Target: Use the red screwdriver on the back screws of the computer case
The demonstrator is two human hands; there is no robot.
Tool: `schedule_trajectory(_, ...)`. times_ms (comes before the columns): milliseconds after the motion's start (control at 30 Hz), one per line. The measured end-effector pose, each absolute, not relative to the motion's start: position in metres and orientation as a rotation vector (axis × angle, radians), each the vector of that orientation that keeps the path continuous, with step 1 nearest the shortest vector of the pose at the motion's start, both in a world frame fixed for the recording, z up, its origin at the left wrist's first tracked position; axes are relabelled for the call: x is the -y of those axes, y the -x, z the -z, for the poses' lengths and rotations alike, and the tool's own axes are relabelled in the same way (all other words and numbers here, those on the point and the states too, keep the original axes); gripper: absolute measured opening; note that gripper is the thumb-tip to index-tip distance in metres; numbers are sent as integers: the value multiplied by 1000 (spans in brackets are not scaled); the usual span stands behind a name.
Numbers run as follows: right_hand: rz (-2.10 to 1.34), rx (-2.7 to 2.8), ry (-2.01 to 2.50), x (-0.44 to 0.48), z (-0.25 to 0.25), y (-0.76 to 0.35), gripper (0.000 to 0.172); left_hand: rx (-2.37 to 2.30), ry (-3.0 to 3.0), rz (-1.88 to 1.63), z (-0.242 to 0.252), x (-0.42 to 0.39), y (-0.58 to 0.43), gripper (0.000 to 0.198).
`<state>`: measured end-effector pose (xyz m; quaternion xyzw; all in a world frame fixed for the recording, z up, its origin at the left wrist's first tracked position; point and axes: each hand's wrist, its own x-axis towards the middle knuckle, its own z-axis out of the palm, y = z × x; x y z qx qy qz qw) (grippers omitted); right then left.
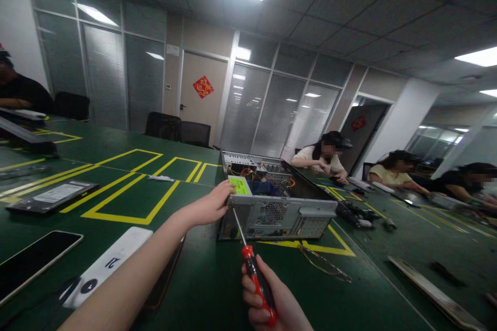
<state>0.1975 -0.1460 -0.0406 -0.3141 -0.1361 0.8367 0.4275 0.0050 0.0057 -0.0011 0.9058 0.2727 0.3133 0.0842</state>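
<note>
An uncovered computer case (pixel 310 217) lies on the green table, its rear panel towards me and its wiring showing inside. At its near left corner sits a power supply with a yellow-green label (pixel 238 186). My left hand (pixel 212 202) rests against that corner, fingers bent over the edge beside the label; whether they grip it is hard to make out. My right hand (pixel 267 292) is wrapped round the red and black handle of a screwdriver (pixel 252 264). The screwdriver points up and away, its tip at the rear panel near the left corner.
Left of the case lie a hard drive (pixel 52 197), a phone (pixel 37 258) and a white device marked 21 (pixel 112 264). A pair of glasses (pixel 324 262) lies in front of the case. Yellow tape (pixel 116 215) marks the table. Other people (pixel 320 158) sit along the far right side.
</note>
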Motion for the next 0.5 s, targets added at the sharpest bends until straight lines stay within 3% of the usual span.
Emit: schedule_trajectory(500, -2155, 238, 756, 148, 32, -196, 45, -834, -2694, -917, 1, -5, -5, 44)
